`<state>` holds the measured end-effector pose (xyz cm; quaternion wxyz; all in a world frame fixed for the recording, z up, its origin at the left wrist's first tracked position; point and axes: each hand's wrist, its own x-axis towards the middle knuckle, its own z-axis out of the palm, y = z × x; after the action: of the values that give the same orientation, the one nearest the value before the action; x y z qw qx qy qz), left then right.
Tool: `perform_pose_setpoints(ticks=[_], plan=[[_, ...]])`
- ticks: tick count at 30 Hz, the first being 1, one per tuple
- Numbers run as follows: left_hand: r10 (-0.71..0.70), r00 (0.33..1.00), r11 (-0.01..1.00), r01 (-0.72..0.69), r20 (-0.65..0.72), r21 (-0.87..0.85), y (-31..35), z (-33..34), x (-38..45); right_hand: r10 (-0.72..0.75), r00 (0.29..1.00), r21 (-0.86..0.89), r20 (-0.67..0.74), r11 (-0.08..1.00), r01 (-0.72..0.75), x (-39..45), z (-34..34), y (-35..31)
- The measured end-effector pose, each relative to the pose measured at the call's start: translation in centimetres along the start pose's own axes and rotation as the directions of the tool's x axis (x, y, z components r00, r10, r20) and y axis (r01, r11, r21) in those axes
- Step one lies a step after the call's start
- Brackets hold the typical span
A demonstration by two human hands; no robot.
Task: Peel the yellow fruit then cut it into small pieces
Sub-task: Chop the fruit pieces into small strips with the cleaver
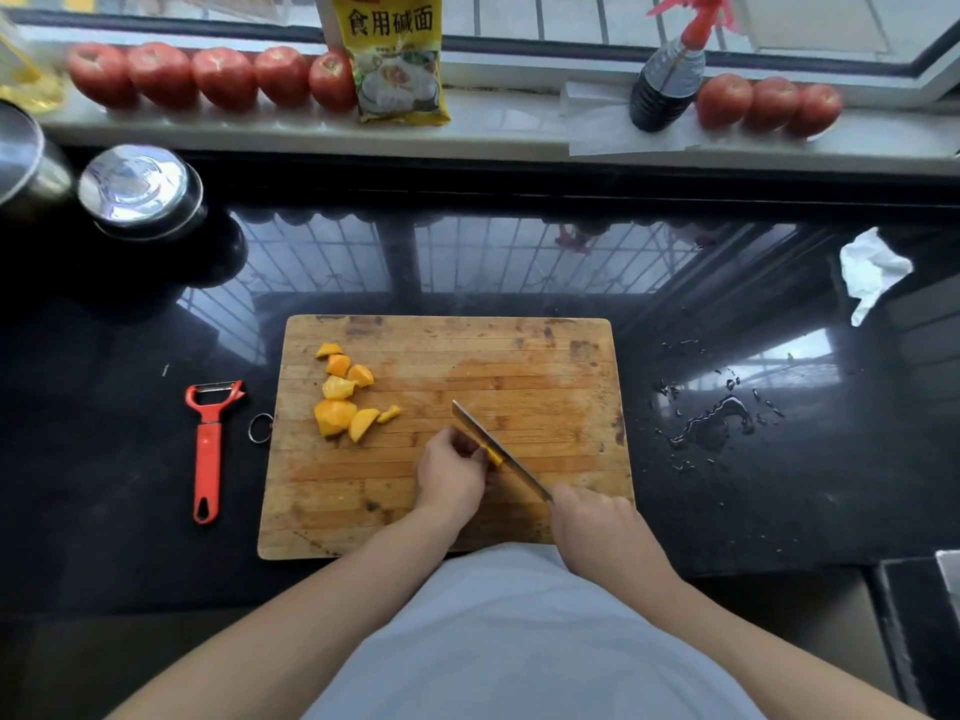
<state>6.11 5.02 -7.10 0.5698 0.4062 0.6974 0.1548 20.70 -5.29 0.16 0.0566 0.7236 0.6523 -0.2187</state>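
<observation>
A person at a kitchen counter wears a plain pale grey-white garment (524,636) that fills the near centre, its smooth fabric free of print, buttons or pockets. Both forearms are bare to the near edge, with no sleeves showing. The left hand (451,475) and right hand (597,527) carry no rings, watch or gloves.
</observation>
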Motion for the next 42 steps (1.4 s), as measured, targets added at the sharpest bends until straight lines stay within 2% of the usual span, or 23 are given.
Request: perform_pose_setpoints(ticks=[5,11,13,17,20,27,33,42], plan=[[0.021,1.0,0.999,-0.021,0.002,0.038,-0.1,0.0,0.1,-0.05,0.997,-0.067,-0.051,0.997,0.046,-0.9,0.0,0.8],[0.026,1.0,0.999,-0.026,0.015,0.039,0.1,-0.1,0.0,-0.051,0.998,-0.101,0.033,0.993,0.054,-0.3,0.2,0.9],[0.021,1.0,0.999,-0.021,0.001,0.043,0.3,0.0,0.0,-0.048,0.997,-0.07,0.063,0.996,0.053,1.4,0.8,0.1],[0.048,0.999,0.994,-0.046,-0.013,0.1,0.4,-0.1,-0.1,-0.032,0.999,0.022,-0.029,0.999,0.033,3.5,0.2,-1.5],[0.03,1.0,0.996,-0.029,-0.001,0.08,0.1,-0.3,-0.2,0.023,0.999,0.066,-0.047,0.998,-0.019,2.2,-0.4,-0.7],[0.012,1.0,0.999,-0.012,0.006,0.04,-0.2,-0.4,-0.3,0.036,0.998,0.001,0.046,0.999,-0.036,-0.4,-0.1,0.5],[0.014,1.0,0.999,-0.014,0.0,0.031,-0.1,-0.4,-0.4,-0.003,0.998,-0.034,0.063,0.999,0.005,-0.3,-0.1,0.3],[0.004,0.999,0.994,0.0,-0.032,0.105,0.7,-0.4,-0.5,-0.002,0.993,-0.007,0.114,1.0,0.003,2.4,0.8,-1.1]])
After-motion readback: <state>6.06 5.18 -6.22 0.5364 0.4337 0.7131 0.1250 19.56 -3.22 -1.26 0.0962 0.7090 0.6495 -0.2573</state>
